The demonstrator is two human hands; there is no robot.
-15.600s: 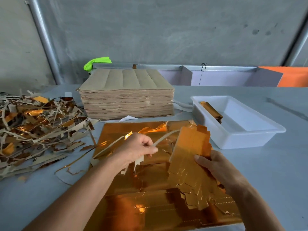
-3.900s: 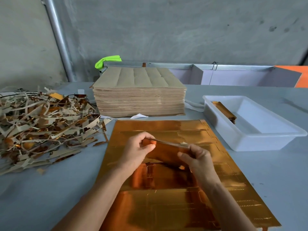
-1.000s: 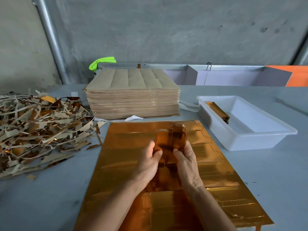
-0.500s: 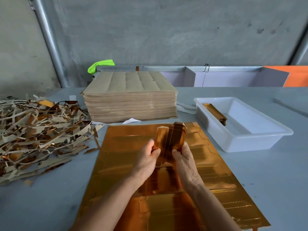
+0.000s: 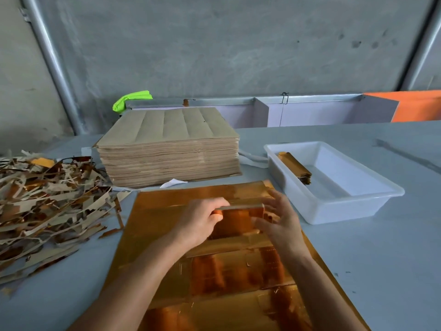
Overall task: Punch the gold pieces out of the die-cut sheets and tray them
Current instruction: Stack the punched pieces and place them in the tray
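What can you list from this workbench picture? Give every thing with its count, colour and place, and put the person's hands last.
gold pieces: one small stack, gold, held over the sheet
gold sheet: one, flat on the table, near centre
tray: one, white, right of the sheet
trayed pieces: one bundle, gold, in the tray's far left corner
card stack: one, brown, behind the sheet
scrap pile: one, brown and gold strips, far left
table: one, grey
green item: one, behind the stack; cannot tell what
left hand: grips the pieces' left end
right hand: fingers spread at their right end
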